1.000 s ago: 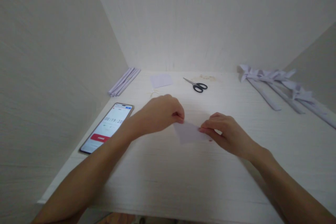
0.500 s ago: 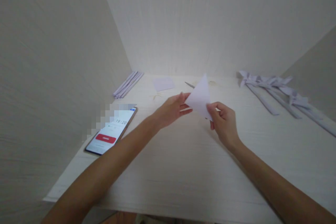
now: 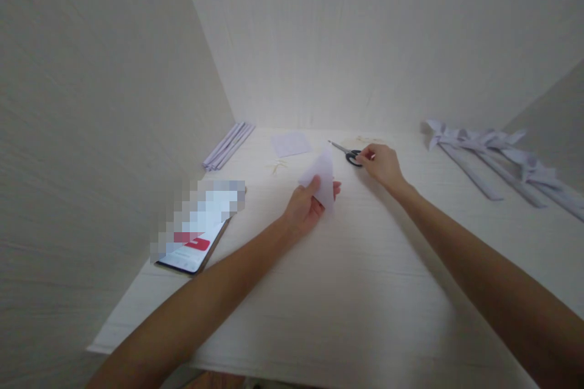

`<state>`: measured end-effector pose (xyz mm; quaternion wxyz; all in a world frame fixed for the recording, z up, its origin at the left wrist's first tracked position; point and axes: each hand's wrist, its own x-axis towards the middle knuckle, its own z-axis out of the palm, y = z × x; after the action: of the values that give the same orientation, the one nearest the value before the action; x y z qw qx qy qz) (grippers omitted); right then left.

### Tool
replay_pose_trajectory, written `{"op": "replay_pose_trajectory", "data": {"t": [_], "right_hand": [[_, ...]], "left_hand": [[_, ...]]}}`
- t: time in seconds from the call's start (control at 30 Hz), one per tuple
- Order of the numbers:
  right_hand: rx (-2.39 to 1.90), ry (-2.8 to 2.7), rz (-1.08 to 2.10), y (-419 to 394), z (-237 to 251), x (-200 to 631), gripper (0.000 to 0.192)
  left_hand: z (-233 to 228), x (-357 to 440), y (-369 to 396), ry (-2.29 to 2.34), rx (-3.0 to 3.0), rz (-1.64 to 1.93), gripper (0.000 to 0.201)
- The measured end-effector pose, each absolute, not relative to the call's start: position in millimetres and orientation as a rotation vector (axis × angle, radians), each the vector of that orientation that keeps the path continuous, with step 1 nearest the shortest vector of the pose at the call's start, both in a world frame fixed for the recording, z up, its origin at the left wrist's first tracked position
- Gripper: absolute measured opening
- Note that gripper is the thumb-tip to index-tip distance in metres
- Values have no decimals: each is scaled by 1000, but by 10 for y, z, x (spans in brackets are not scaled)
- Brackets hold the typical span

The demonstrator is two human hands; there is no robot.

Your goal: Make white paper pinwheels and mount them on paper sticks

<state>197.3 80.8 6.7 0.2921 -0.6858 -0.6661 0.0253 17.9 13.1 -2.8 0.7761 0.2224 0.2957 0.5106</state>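
Note:
In the head view, my left hand (image 3: 308, 203) pinches a folded triangle of pale lilac paper (image 3: 325, 179), thumb on its front and fingers behind it. Farther right, my right hand (image 3: 382, 165) has its fingertips closed at the black handle of a pair of scissors (image 3: 351, 157). The scissors' blades point away to the left. Part of the handle is hidden by my fingers. Behind my left hand lies a flat sheet of lilac paper (image 3: 291, 143) on the table.
A bundle of rolled paper sticks (image 3: 229, 146) lies at the back left. Nearer stands a phone (image 3: 196, 249), partly blurred out. Several paper flowers on stems (image 3: 495, 137) lie at the right. Thin yellowish strands (image 3: 278, 165) rest mid-table. Walls rise behind and at both sides.
My right hand has let go of the paper triangle and moved up to the scissors. My left hand now holds the triangle alone, slightly lower and to the left.

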Motion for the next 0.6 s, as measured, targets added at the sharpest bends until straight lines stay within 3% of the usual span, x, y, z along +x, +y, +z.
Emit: {"op": "replay_pose_trajectory", "data": {"t": [0.23, 0.6], "right_hand": [[-1991, -1823, 33, 1167, -83, 2085, 16], [-2005, -1854, 135, 1070, -14, 2106, 17]], "left_hand": [[-49, 231, 83, 656, 614, 1034, 6], [-62, 225, 65, 627, 730, 1015, 12]]}}
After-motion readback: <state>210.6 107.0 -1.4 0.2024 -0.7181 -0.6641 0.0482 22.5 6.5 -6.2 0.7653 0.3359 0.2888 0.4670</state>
